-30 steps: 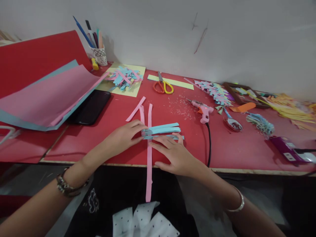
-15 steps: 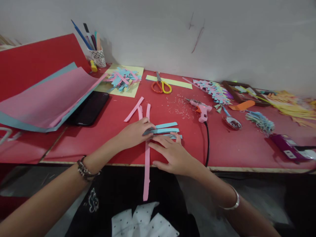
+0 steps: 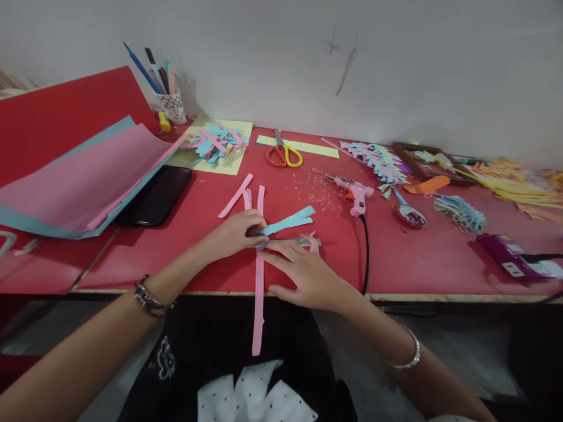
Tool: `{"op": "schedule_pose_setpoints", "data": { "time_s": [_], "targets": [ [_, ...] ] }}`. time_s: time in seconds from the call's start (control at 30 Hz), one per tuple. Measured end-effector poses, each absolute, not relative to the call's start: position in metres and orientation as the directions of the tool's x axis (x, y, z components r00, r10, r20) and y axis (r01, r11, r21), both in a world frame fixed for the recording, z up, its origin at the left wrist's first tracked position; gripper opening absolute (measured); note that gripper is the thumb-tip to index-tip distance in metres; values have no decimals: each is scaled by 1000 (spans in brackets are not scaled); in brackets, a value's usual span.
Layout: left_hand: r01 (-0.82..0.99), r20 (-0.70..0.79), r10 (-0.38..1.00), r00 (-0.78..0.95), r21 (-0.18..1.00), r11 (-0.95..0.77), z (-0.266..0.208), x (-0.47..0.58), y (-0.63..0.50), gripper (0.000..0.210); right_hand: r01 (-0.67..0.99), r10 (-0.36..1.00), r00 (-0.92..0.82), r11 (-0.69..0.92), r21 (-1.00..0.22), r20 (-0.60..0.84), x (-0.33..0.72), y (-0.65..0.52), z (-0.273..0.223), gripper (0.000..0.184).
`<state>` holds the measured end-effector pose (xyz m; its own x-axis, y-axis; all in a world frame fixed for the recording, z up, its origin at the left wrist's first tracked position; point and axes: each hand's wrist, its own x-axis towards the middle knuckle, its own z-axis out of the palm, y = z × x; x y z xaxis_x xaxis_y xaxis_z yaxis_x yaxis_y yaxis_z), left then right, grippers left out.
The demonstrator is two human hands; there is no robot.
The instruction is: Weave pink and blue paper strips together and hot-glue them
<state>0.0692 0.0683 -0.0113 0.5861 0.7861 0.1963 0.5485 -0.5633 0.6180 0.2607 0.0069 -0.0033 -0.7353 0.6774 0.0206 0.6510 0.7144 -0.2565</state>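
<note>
Two bare hands work over a red counter [image 3: 417, 252], on the near part of it. The left hand [image 3: 232, 237] has its thumb and forefinger closed together, pinching two pale blue paper strips [image 3: 288, 223] at their left ends; the strips fan slightly apart toward the right. The right hand [image 3: 310, 278] is grasping nothing that shows: its fingers are spread, resting on a third blue strip [image 3: 317, 242] that lies just below the other two, with the thumb held well apart from them. One long pink strip [image 3: 258, 293] runs beneath the hands, crossing the blue strips, its near end reaching past the counter's edge over the person's lap. Two shorter pink strips [image 3: 236, 196] lie just beyond the left hand. Farther back are one pair of scissors [image 3: 284, 155] with one red and one yellow handle, one pink glue gun [image 3: 355, 193] with a black cord, and one spoon [image 3: 410, 215]. Two fringed paper pieces [image 3: 375, 161] lie to the right. To the left are one black phone [image 3: 156, 196], partly under large paper sheets [image 3: 92, 181], and one cup [image 3: 172, 107] of pens. A heap of pink and blue scraps [image 3: 215, 143], too jumbled to count, sits on a pale yellow sheet [image 3: 229, 167].
</note>
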Motion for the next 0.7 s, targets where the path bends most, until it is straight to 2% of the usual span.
{"op": "schedule_pose_setpoints", "data": {
  "time_s": [0.37,0.7],
  "targets": [
    [450,272,774,571,686,-573,-17,63,75,28,646,675,-737,714,-269,21,260,7,-4,50],
    [462,249,794,555,701,-543,-20,61,75,21,638,667,-744,728,-252,44,262,7,-6,50]
  ]
}}
